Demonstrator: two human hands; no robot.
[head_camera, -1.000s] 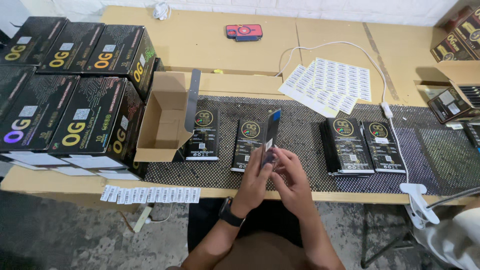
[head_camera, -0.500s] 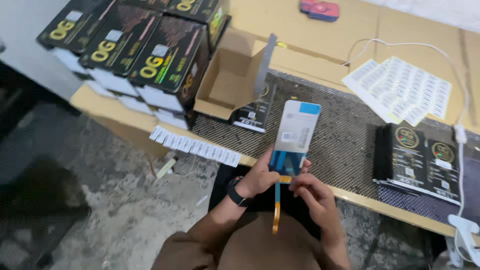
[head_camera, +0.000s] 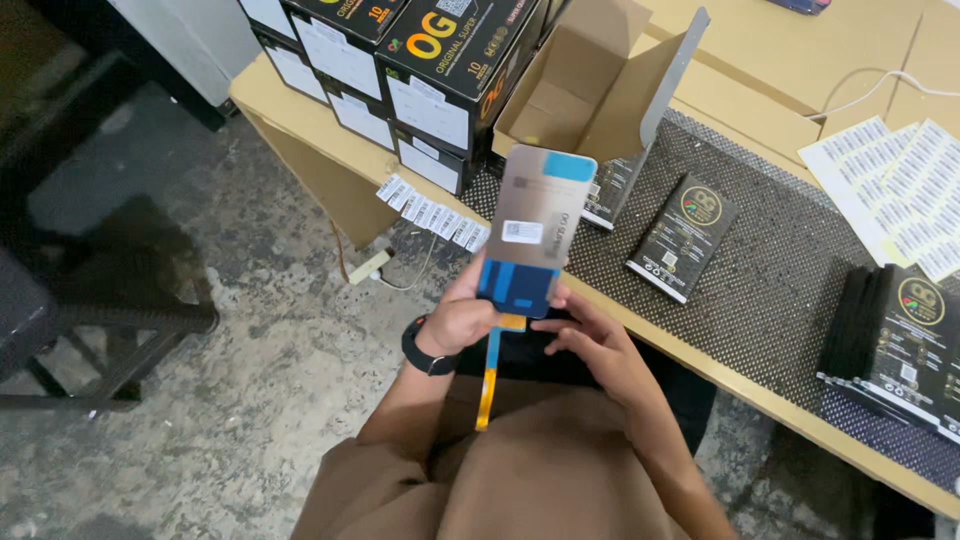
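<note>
Left hand (head_camera: 462, 318) and right hand (head_camera: 597, 345) both grasp the lower end of a flat screen panel (head_camera: 535, 228), held upright above the lap, an orange ribbon cable (head_camera: 489, 375) hanging below it. On the counter (head_camera: 300, 110): stacked black boxes (head_camera: 440, 60) at left, an open cardboard box (head_camera: 590, 85), flat black packets (head_camera: 682, 238) on a dotted mat (head_camera: 760, 290), white label sheets (head_camera: 905, 190) at right, a white label strip (head_camera: 432, 215) on the edge.
</note>
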